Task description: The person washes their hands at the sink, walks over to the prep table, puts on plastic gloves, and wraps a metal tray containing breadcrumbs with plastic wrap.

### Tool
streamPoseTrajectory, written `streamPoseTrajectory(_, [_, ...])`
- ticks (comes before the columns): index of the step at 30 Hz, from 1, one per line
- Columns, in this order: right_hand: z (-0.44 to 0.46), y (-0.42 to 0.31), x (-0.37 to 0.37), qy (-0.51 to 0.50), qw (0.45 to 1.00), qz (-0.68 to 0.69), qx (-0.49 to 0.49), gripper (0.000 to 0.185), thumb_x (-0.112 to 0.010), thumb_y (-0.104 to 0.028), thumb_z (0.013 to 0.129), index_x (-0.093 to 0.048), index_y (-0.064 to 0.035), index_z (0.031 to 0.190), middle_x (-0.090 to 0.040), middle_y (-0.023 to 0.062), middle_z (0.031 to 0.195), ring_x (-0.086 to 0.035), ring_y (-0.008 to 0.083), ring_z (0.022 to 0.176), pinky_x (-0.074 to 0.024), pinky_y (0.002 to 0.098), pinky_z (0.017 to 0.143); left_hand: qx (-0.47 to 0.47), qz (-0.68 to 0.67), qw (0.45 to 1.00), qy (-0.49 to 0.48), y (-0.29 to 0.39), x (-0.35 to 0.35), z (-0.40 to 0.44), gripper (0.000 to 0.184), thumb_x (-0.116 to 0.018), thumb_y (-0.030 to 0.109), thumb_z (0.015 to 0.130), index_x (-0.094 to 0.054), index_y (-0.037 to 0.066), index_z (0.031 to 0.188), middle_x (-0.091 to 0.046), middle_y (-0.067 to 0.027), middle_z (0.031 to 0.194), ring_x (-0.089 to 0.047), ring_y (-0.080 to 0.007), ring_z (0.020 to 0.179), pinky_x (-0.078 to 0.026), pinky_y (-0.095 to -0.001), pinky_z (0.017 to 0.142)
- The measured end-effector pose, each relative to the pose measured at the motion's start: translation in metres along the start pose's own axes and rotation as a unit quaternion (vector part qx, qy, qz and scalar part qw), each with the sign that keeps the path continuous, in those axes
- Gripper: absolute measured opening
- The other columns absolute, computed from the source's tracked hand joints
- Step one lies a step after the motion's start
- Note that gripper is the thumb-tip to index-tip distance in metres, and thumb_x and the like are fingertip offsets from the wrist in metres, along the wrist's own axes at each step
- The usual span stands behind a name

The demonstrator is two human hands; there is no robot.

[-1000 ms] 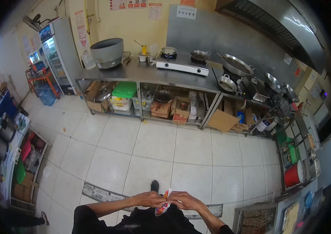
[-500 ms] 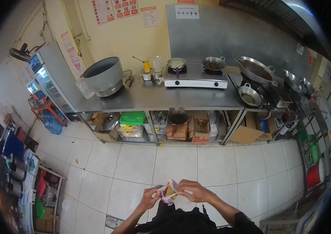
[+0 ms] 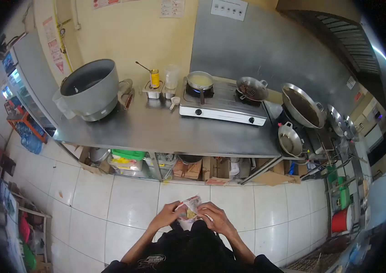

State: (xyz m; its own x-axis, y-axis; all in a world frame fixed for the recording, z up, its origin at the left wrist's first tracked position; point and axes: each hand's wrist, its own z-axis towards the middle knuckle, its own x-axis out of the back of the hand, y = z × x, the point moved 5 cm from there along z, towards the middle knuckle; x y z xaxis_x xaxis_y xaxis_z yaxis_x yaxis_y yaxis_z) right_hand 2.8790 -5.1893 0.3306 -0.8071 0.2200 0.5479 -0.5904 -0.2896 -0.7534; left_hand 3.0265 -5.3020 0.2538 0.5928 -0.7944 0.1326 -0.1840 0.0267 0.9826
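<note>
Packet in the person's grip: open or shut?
Open. The mouth of the packet is spread apart, and yellowish contents show inside; how full it is, I cannot tell.

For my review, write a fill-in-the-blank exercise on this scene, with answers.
The left hand and right hand hold a red-printed white packet, its mouth ____, not shut.
In view, the large round grey pot stands ____ of the white-fronted metal stove.
That stove's front carries ____ round black knobs.

Missing words: open; left; two.
</note>
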Motion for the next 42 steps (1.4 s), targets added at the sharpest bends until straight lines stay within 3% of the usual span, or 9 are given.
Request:
streamPoseTrajectory(6, [0.073, 0.096, 0.016, 0.076, 0.987, 0.096, -0.109, 0.011, -0.062, -0.003, 0.085, -0.059, 0.0008, 0.095, -0.061, 0.0139, 0.095, -0.062, 0.0291, 0.085, -0.051, 0.0333, 0.074, 0.007, 0.0, 0.979, -0.204, -0.008, 0.034, 0.102, 0.041, -0.063, 0.011, 0.083, -0.05, -0.001, 0.12, -0.063, -0.0102, 0.102, -0.058, -0.0158, 0.095, -0.046, -0.0322, 0.089])
streamPoseTrajectory(12, [0.152, 0.168, 0.028, 0.03, 0.991, 0.046, -0.124, 0.012, -0.059, -0.006, 0.088, -0.06, -0.0014, 0.098, -0.061, 0.0129, 0.098, -0.062, 0.0304, 0.088, -0.0518, 0.0346, 0.075, -0.002, 0.08, 0.996, 0.036, 0.019, 0.097, 0.214, 0.02, -0.068, 0.014, 0.084, -0.056, -0.002, 0.085, -0.065, -0.0119, 0.071, -0.065, -0.0185, 0.069, -0.052, -0.0319, 0.069])
streamPoseTrajectory(16, [0.204, 0.22, 0.061, -0.014, 0.997, 0.015, -0.081, 0.014, -0.059, -0.008, 0.088, -0.061, -0.0019, 0.1, -0.062, 0.0119, 0.103, -0.061, 0.0313, 0.093, -0.0518, 0.0383, 0.077, -0.05, 0.15, 0.987, -0.01, 0.006, 0.103, 0.291, 0.021, -0.059, 0.015, 0.089, -0.054, -0.002, 0.078, -0.062, -0.0117, 0.07, -0.062, -0.0123, 0.069, -0.051, -0.0304, 0.066])
streamPoseTrajectory(20, [0.246, 0.274, 0.1, 0.038, 0.996, 0.05, -0.06, 0.013, -0.059, -0.008, 0.088, -0.061, -0.001, 0.098, -0.062, 0.0132, 0.099, -0.062, 0.0311, 0.09, -0.0515, 0.0374, 0.075, 0.039, -0.104, 0.993, -0.042, -0.047, 0.109, 0.365, 0.021, -0.053, 0.02, 0.094, -0.053, 0.001, 0.088, -0.06, -0.0055, 0.091, -0.06, -0.0124, 0.078, -0.056, -0.0322, 0.07])
streamPoseTrajectory(24, [0.279, 0.324, 0.125, 0.045, 0.993, 0.059, -0.096, 0.01, -0.059, -0.007, 0.087, -0.059, -0.0001, 0.094, -0.061, 0.0133, 0.093, -0.062, 0.0316, 0.083, -0.0504, 0.0373, 0.07, 0.159, -0.102, 0.981, -0.042, -0.012, 0.08, 0.415, 0.017, -0.056, 0.012, 0.091, -0.052, 0.001, 0.103, -0.061, -0.0076, 0.098, -0.064, -0.0166, 0.086, -0.052, -0.0302, 0.079])
streamPoseTrajectory(30, [0.298, 0.396, 0.132, 0.025, 0.989, 0.07, -0.132, 0.006, -0.058, -0.003, 0.086, -0.058, 0.0003, 0.091, -0.061, 0.0121, 0.092, -0.064, 0.0256, 0.081, -0.0515, 0.0329, 0.068, 0.082, -0.048, 0.988, -0.125, -0.031, 0.083, 0.468, 0.042, -0.065, 0.006, 0.086, -0.041, 0.001, 0.12, -0.06, -0.0142, 0.105, -0.065, -0.0197, 0.089, -0.056, -0.0349, 0.076])
streamPoseTrajectory(37, [0.29, 0.49, 0.152, 0.219, 0.935, 0.041, -0.277, 0.007, -0.059, -0.011, 0.089, -0.057, -0.0035, 0.088, -0.063, 0.0083, 0.079, -0.063, 0.0185, 0.068, -0.0525, 0.0327, 0.059, 0.161, -0.026, 0.979, 0.125, -0.09, 0.167, 0.464, 0.036, -0.056, 0.033, 0.094, -0.046, 0.003, 0.11, -0.063, -0.0107, 0.077, -0.064, -0.0176, 0.074, -0.052, -0.031, 0.064])
streamPoseTrajectory(39, [0.301, 0.51, 0.164, 0.272, 0.93, -0.057, -0.24, 0.014, -0.062, -0.013, 0.087, -0.055, -0.0011, 0.084, -0.062, 0.016, 0.074, -0.061, 0.0321, 0.062, -0.0494, 0.0396, 0.06, 0.175, -0.024, 0.972, 0.158, -0.142, 0.178, 0.434, 0.042, -0.049, 0.042, 0.096, -0.047, 0.002, 0.111, -0.062, -0.0102, 0.075, -0.064, -0.0182, 0.073, -0.052, -0.0313, 0.062])
streamPoseTrajectory(42, [0.318, 0.542, 0.164, 0.341, 0.903, -0.032, -0.259, 0.014, -0.063, -0.011, 0.085, -0.054, -0.0011, 0.083, -0.061, 0.0165, 0.075, -0.061, 0.034, 0.065, -0.0487, 0.0406, 0.062, 0.288, -0.018, 0.937, 0.198, -0.229, 0.176, 0.363, 0.043, -0.049, 0.044, 0.095, -0.049, 0.003, 0.107, -0.063, -0.0121, 0.073, -0.066, -0.0203, 0.07, -0.053, -0.0324, 0.057])
